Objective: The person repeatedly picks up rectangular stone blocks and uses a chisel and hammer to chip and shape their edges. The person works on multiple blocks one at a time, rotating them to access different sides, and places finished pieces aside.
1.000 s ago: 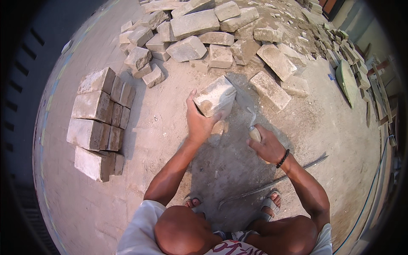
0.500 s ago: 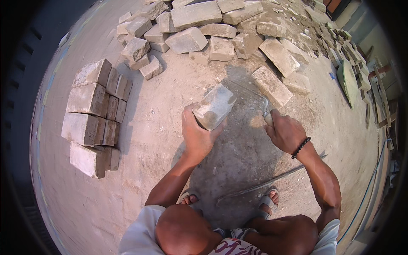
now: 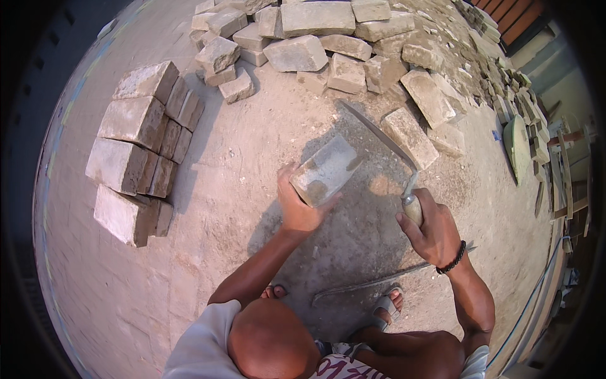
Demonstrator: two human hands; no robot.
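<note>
My left hand (image 3: 302, 203) grips a grey brick (image 3: 330, 167) from below and its sides; the upper face shows darker patches. To the right, my right hand (image 3: 435, 228) is wrapped round the wooden handle of a trowel (image 3: 382, 138). Its long metal blade points up and left, apart from the held brick, and looks nearly edge-on. Beyond the blade a pale, dusty brick (image 3: 409, 138) lies on the ground.
A neat stack of bricks (image 3: 134, 120) stands at the left. A loose brick heap (image 3: 319, 19) spreads across the far side. At the right are a greenish curved pan-like object (image 3: 517, 150) and wooden pieces. A thin rod (image 3: 391, 276) lies near my feet.
My right hand has lowered slightly and moved right, and the trowel blade has turned to show its narrow side. The brick stays in my left hand, shifted a little right and down.
</note>
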